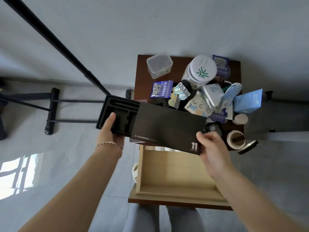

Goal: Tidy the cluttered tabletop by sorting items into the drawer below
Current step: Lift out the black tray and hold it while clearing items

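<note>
Grey floor surrounds a small dark table [141,73] crowded with a clear tub [159,65], a white-lidded jar [202,69], packets and a tape roll [236,137], and below its near edge a pale drawer [175,173] stands pulled open. Over that edge and the drawer's far end hangs a black box sleeve [167,126], its inner tray [120,108] slid partly out to the left. The left hand [111,129] grips the tray's near side, thumb on top, while the right hand [212,148] pinches the sleeve's near right corner.
</note>
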